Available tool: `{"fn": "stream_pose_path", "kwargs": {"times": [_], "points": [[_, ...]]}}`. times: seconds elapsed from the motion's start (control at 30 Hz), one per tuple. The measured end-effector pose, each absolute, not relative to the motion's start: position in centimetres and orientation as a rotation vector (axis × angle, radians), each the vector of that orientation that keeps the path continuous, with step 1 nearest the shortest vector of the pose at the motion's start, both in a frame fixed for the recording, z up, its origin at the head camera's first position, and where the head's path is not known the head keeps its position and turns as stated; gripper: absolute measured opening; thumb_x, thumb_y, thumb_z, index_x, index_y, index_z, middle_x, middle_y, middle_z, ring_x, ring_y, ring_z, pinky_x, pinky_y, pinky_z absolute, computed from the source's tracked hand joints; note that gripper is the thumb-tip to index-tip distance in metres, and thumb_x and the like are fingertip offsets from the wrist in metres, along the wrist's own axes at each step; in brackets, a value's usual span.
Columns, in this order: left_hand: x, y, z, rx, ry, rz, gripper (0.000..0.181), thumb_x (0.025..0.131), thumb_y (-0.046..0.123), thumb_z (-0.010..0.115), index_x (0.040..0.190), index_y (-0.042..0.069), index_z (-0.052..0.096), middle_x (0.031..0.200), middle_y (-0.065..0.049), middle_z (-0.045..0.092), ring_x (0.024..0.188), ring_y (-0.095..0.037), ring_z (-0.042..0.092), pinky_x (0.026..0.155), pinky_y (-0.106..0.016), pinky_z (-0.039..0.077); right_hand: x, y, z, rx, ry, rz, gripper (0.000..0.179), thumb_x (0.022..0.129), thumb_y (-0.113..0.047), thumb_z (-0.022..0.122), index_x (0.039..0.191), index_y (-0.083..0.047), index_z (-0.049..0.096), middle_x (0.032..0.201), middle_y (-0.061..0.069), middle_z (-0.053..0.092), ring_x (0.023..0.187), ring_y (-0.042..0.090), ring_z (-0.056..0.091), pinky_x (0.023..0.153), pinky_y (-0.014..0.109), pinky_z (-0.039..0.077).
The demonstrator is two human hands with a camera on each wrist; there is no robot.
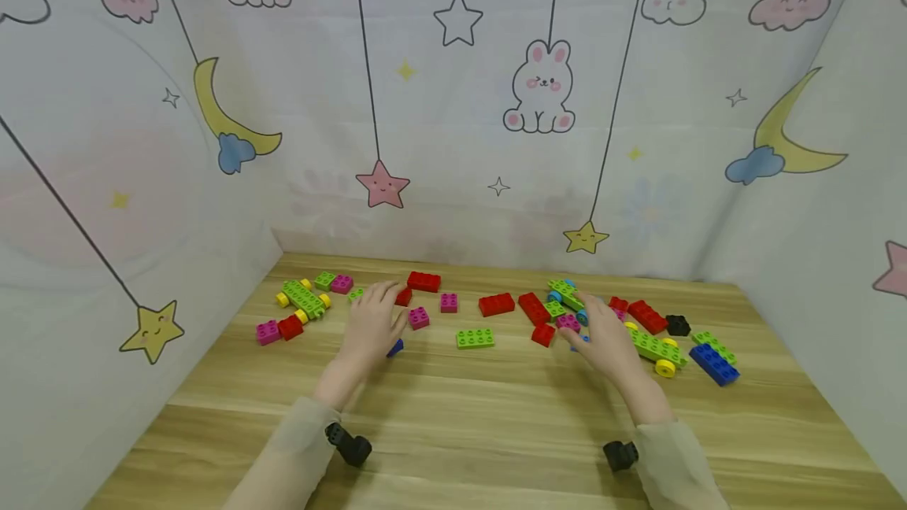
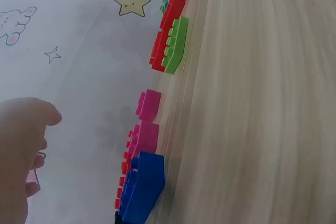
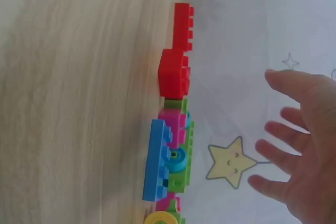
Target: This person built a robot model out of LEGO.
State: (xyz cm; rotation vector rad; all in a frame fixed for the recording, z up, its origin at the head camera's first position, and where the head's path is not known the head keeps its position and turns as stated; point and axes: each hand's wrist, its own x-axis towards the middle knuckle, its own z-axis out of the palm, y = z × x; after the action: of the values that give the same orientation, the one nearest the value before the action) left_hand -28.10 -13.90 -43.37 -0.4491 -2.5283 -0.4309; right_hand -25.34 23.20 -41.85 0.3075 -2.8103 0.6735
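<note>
My left hand (image 1: 370, 323) is over the left part of the scattered toy building bricks, holding nothing. Right by its wrist lies a dark blue brick (image 1: 394, 348), large in the left wrist view; a magenta brick (image 1: 419, 317) is just right of the thumb. My right hand (image 1: 608, 334) is above the right-hand cluster with fingers spread and nothing in them. Under and around it are a green wheeled base with blue wheels (image 1: 564, 291), partly hidden, and a green wheeled base with yellow wheels (image 1: 655, 347). A lighter blue brick (image 3: 154, 161) shows in the right wrist view.
Another green base with yellow wheels (image 1: 303, 299) stands at the far left beside magenta and red bricks. Between the hands lie a green brick (image 1: 475, 338) and red bricks. A black piece (image 1: 678, 325) and a long blue brick (image 1: 714, 364) lie far right. Printed cloth walls enclose the wooden table (image 1: 482, 431).
</note>
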Motion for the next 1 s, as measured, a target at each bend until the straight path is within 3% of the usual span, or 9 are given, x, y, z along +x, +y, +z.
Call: {"fn": "stream_pose_path", "kwargs": {"times": [0.27, 0.6, 1.0], "points": [[-29.4, -17.4, -42.1, -0.497, -2.557, -0.414, 0.036, 0.087, 0.013, 0.073, 0.119, 0.001, 0.064, 0.115, -0.018, 0.068, 0.108, -0.036, 0.061, 0.092, -0.053, 0.05, -25.1, 23.0, -42.3, 0.338, -2.729, 0.762, 0.041, 0.094, -0.017, 0.065, 0.128, 0.005, 0.057, 0.126, 0.022, 0.062, 0.118, 0.04, 0.057, 0.099, 0.055, 0.047], [-31.1, -23.2, -40.2, -0.484, -2.683, -0.451, 0.036, 0.092, 0.01, 0.066, 0.125, -0.003, 0.06, 0.124, -0.023, 0.062, 0.118, -0.044, 0.054, 0.098, -0.057, 0.046, -25.1, 22.8, -42.7, 0.366, -2.616, 0.973, 0.033, 0.094, -0.011, 0.065, 0.122, 0.006, 0.061, 0.119, 0.023, 0.066, 0.113, 0.04, 0.06, 0.095, 0.057, 0.048], [-33.1, -28.4, -39.8, -0.436, -2.879, -0.444, 0.048, 0.092, 0.007, 0.062, 0.137, -0.006, 0.048, 0.137, -0.029, 0.051, 0.126, -0.048, 0.046, 0.105, -0.061, 0.037, -25.0, 22.2, -42.9, 0.414, -2.572, 1.103, 0.031, 0.095, -0.01, 0.064, 0.122, 0.004, 0.061, 0.12, 0.021, 0.066, 0.114, 0.039, 0.06, 0.095, 0.058, 0.049]]}}
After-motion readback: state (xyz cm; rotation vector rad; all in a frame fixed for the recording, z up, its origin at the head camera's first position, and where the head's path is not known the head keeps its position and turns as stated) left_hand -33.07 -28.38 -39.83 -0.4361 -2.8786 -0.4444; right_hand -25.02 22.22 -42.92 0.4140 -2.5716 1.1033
